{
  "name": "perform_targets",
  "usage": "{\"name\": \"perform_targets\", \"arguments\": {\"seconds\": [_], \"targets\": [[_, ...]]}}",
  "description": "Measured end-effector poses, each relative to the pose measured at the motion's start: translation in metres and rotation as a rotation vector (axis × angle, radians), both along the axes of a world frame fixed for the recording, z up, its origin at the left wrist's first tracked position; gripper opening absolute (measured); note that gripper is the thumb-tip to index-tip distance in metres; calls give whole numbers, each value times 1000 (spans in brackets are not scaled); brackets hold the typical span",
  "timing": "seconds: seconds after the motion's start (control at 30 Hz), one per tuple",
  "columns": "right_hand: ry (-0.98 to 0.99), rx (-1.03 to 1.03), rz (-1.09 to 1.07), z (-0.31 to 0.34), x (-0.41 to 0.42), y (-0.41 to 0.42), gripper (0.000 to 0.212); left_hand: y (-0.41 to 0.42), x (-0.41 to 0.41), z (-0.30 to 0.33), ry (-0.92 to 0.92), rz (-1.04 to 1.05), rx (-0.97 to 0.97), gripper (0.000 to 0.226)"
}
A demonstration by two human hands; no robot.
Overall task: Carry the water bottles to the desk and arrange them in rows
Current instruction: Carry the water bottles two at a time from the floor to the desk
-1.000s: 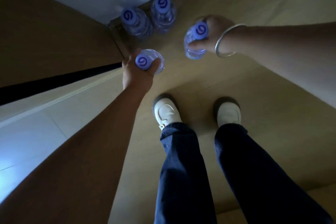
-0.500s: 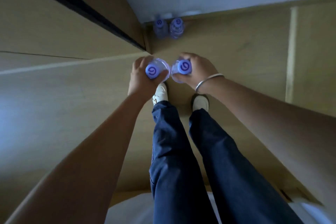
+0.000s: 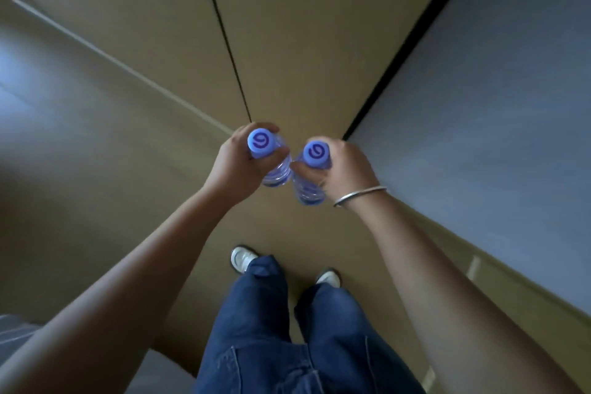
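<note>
I hold two clear water bottles with blue caps upright, close together in front of me above the floor. My left hand (image 3: 236, 166) grips the left bottle (image 3: 271, 166) around its neck and shoulder. My right hand (image 3: 342, 166), with a silver bangle on the wrist, grips the right bottle (image 3: 308, 182) the same way. The two bottles almost touch. No desk is in view, and no other bottles show.
Tan wood floor (image 3: 287, 57) with a dark seam running away from me. A grey-blue wall (image 3: 495, 121) rises on the right behind a dark skirting line. My legs in blue jeans (image 3: 271, 329) and white shoes stand below the bottles.
I have turned away from the corner; the two bottles left standing on the floor have gone out of view. Both hands still hold their bottles, now drawn close together.
</note>
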State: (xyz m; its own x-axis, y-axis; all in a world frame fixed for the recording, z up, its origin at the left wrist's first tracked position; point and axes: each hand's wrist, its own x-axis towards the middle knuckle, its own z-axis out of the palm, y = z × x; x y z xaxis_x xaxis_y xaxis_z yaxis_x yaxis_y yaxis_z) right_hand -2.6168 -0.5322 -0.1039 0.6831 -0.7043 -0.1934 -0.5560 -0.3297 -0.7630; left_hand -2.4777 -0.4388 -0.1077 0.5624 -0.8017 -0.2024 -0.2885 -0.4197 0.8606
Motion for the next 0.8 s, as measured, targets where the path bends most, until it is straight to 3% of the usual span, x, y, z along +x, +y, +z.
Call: {"name": "perform_targets", "arguments": {"seconds": [0.3, 0.8], "targets": [[-110, -35, 248, 72, 161, 49, 31, 92, 133, 66, -93, 311, -43, 15], [-141, 21, 540, 86, 361, 144, 26, 237, 264, 90, -168, 843, 27, 32]]}}
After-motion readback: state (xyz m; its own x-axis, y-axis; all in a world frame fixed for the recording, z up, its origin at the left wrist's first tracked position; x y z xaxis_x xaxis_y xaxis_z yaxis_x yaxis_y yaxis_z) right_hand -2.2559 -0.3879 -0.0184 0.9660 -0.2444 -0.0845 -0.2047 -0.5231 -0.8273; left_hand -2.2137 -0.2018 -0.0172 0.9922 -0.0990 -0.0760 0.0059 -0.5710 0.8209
